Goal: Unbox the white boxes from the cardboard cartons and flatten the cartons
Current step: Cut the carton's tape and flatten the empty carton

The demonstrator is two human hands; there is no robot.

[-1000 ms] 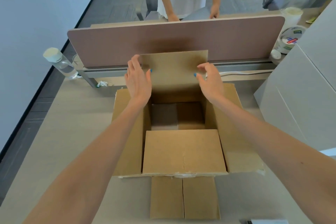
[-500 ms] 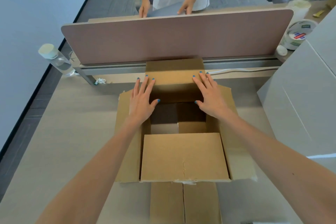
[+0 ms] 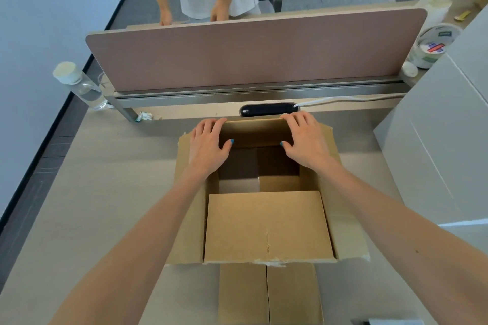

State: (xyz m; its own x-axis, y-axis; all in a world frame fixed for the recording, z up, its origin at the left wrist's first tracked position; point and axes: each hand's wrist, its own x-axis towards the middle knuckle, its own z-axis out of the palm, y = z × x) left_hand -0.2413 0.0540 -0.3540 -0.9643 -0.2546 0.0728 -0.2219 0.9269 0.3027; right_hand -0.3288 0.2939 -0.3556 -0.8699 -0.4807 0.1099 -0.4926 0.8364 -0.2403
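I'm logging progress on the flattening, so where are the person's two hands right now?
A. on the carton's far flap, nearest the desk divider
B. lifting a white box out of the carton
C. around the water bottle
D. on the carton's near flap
A: the left hand and right hand both hold the far flap of the carton, fingers over its far edge and thumbs on its inner face.

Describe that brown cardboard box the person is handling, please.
The carton is plain brown cardboard, standing open-topped on the pale table. Its side flaps splay outward; the near flap lies level over part of the opening. Inside, only bottom flaps show. The left hand and right hand grip its far edge, thumbs inside.
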